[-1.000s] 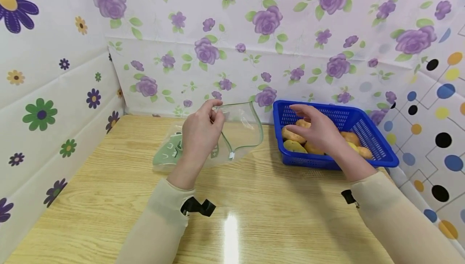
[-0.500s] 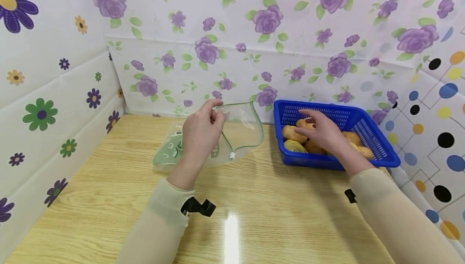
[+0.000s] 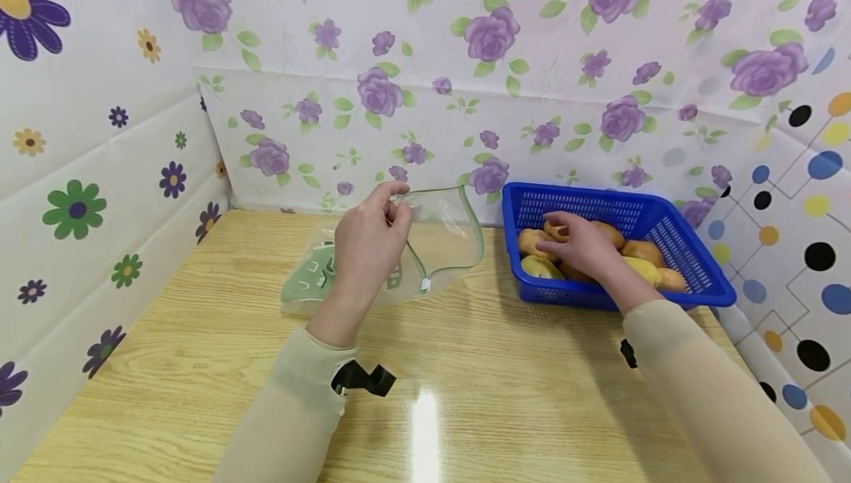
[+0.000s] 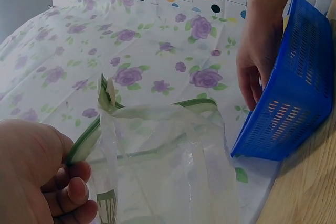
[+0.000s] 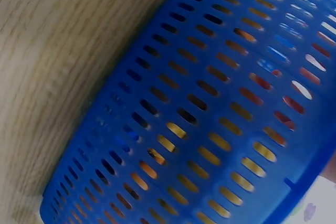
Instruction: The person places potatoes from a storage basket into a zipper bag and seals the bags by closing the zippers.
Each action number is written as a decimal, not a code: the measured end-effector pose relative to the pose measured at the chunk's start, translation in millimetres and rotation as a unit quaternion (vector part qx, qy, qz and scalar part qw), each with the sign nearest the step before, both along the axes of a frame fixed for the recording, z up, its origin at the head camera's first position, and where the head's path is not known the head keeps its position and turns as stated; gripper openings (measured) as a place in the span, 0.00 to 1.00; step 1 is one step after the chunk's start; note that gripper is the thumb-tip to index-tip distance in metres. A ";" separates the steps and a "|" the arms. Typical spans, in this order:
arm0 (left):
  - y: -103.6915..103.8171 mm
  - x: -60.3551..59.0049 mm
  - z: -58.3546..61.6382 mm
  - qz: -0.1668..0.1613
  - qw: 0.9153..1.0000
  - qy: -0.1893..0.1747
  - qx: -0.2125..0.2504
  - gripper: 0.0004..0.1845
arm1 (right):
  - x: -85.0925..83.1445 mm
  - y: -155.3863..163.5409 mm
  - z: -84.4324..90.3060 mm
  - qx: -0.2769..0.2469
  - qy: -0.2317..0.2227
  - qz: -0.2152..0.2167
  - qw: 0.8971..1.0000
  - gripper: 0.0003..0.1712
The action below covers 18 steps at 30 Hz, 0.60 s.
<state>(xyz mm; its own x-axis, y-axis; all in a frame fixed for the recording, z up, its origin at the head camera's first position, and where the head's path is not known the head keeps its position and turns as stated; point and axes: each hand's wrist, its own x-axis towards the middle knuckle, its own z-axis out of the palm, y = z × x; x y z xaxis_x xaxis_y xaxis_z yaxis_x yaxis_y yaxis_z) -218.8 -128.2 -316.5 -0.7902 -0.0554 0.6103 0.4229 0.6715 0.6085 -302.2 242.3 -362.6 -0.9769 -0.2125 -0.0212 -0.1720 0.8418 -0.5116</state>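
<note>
My left hand (image 3: pixel 368 243) pinches the green zipper rim of a clear plastic bag (image 3: pixel 447 235) and holds its mouth up and open towards the right. In the left wrist view the left hand (image 4: pixel 37 177) is at the lower left, with the bag (image 4: pixel 168 166) spread before it. My right hand (image 3: pixel 580 248) is down inside the blue basket (image 3: pixel 698 270), its fingers and thumb curled round one of several potatoes (image 3: pixel 643 250). The left wrist view shows the right hand (image 4: pixel 257 61) reaching over the wall of the basket (image 4: pixel 294 87).
The bag's lower end lies on the wooden table (image 3: pixel 465 365). Flower-printed screens (image 3: pixel 399 62) close off the back and left, and a dotted screen (image 3: pixel 798 195) the right. The right wrist view is filled by the basket's slotted wall (image 5: pixel 210 108) beside the table (image 5: pixel 47 51).
My right hand has dropped from above the basket down onto the potatoes and curled round one. The left hand and the bag have stayed still.
</note>
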 end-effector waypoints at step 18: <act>0.5 -0.3 0.8 -0.001 1.000 0.004 0.003 0.16 | -10.4 3.3 -14.3 0.029 -0.006 0.008 1.000 0.33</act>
<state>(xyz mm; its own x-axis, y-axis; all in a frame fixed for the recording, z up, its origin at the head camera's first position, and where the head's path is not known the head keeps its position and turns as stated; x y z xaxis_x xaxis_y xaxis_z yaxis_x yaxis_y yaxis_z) -219.1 -127.7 -315.7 -0.7858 -0.0573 0.6159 0.4295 0.6659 0.6099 -312.5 245.6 -376.9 -0.9731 -0.2260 -0.0448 -0.1800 0.8672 -0.4643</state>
